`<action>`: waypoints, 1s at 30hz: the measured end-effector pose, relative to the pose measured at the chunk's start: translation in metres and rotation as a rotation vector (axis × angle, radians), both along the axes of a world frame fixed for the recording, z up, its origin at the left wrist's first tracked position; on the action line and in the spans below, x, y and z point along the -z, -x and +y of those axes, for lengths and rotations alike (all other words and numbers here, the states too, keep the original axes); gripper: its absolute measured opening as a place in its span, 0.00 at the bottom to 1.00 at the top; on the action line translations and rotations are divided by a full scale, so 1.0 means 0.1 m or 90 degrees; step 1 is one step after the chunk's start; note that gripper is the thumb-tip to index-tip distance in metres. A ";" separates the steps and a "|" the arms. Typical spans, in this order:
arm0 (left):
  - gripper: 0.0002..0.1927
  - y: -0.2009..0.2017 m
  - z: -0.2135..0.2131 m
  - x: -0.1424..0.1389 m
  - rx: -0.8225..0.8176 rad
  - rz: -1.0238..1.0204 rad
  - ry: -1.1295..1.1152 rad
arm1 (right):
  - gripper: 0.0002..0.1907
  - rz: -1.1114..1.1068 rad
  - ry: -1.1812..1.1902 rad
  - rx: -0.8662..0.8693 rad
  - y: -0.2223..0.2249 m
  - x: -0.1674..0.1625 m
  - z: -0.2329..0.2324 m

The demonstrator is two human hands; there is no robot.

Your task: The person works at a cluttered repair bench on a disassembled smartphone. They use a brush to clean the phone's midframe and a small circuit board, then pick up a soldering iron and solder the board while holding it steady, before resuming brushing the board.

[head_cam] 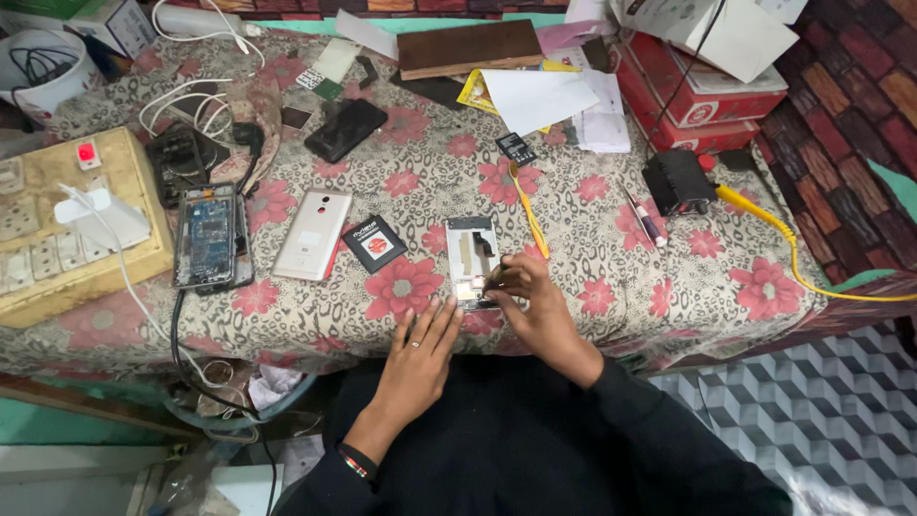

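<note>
Head view, looking down on a bench (pixel 669 287) covered with a flowered cloth. An opened phone frame (pixel 471 256) lies flat near the front edge, centre. Left hand (pixel 420 355) rests palm down just beside the frame's lower left corner, fingers released, stretched flat, ring on one finger. Right hand (pixel 535 304) sits at the frame's lower right, fingers pinched on a small dark tool (pixel 494 275) whose tip meets the frame. Left of the frame: a black square battery (pixel 374 243), then a gold phone back (pixel 312 234), then a bare phone board (pixel 205 237). Yellow pry tool (pixel 528 210) lies just right of the frame. Red boxes (pixel 688 96) stacked at far right.
</note>
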State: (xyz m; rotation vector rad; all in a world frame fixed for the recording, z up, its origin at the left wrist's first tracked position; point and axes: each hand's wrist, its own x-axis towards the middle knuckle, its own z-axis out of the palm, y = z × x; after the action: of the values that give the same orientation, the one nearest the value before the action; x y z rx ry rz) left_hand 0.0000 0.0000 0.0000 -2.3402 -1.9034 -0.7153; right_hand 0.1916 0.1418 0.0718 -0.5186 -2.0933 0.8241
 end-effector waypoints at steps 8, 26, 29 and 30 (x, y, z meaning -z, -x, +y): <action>0.35 -0.19 0.09 -0.31 -0.023 0.003 -0.057 | 0.33 0.025 -0.049 0.035 0.02 -0.08 -0.03; 0.26 0.00 0.32 -0.53 -0.019 -0.020 -0.048 | 0.34 -0.029 -0.052 0.106 0.26 -0.20 0.16; 0.27 0.01 0.30 -0.54 -0.006 -0.009 -0.057 | 0.34 -0.029 -0.051 0.137 0.32 -0.23 0.15; 0.28 0.02 0.30 -0.54 -0.001 -0.003 -0.061 | 0.34 -0.021 -0.043 0.144 0.34 -0.24 0.15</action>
State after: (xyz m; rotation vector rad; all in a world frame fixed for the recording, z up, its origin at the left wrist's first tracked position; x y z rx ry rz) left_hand -0.0018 0.0302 0.0543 -2.2821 -1.8287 -0.7952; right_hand 0.1579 0.1571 0.0959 -0.7215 -2.0389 0.6168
